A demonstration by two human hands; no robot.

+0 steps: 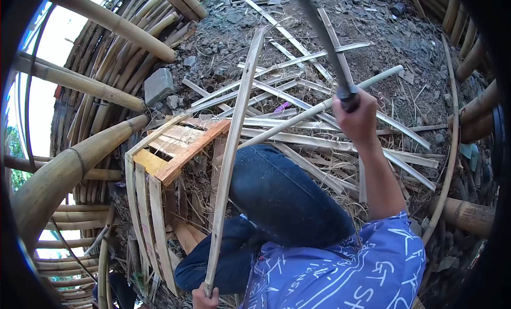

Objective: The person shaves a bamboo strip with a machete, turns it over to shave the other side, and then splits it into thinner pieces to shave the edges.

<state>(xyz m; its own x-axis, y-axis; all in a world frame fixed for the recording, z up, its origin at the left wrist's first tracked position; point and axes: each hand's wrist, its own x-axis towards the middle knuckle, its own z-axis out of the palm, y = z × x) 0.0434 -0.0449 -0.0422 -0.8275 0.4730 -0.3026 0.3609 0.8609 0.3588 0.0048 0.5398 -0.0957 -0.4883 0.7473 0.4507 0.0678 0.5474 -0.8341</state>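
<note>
Gripped near its lower end by my left hand [205, 297], a long split bamboo strip [237, 130] slants upward past my knee. My right hand [356, 114] is wrapped around the dark handle of a machete [326, 40], raised with its long blade pointing up and away from me. Below that hand, a round pale bamboo pole [298, 120] lies over the loose split strips [340, 144] on the ground. Left of my bent legs stands a wooden crate-like frame [175, 149] of slats and an orange-brown board.
Thick bamboo poles [74, 165] jut in from the left beside stacked bamboo [106, 85]. A grey concrete block [158, 87] rests near the pole ends. Rubble and shavings cover the ground [399, 48]. More bamboo poles [468, 213] line the right side.
</note>
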